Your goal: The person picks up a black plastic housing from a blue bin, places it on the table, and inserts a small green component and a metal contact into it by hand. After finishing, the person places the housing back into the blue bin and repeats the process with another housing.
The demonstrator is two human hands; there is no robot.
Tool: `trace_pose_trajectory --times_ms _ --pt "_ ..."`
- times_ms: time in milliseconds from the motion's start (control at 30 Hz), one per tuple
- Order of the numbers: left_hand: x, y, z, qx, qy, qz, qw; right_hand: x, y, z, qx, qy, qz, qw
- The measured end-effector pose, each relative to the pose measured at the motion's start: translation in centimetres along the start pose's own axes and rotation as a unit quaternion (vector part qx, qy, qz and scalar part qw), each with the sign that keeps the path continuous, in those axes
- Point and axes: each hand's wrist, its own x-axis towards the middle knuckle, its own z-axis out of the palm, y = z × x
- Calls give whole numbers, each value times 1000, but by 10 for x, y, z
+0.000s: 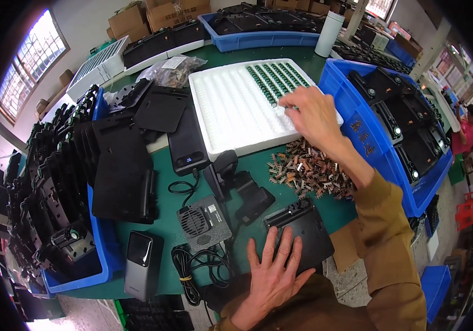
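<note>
Light touch is best here, sparing neighbours among the green parts in the right half of the white tray! Right hand curls at their near end, fingertips bunched; can't tell what it grips. Nearer the body than the tray, left hand lies spread open on a black panel.

Your left hand lay low, palm down and flat, its fingers spread and pointing forward, the thumb angled out to the right. Your right arm stretched well ahead, its brown sleeve ending short of the bare wrist. Your right hand curled its fingers leftward; whether the fingertips met was unclear.
</note>
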Motion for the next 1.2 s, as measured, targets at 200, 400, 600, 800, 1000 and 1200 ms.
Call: trace_pose_trajectory --times_ms 200,400,600,800,1000,1200 --pt "4 0 0 -3 -5 1 1000 37 29 57 29 -106 88 990" --pt "4 0 -1 14 -8 -7 1000 48 30 69 42 -103 71 991" --pt "2 0 1 20 -15 3 1000 63 55 79 156 -142 70 975" --pt "3 2 -1 22 -7 -5 1000 63 65 60 265 -104 89 955" --pt "4 2 -3 12 -1 -2 1000 36 23 -3 452 -72 182 870" --pt "1 -2 -1 0 15 10 1000 -49 -14 -68 520 -177 188 815"
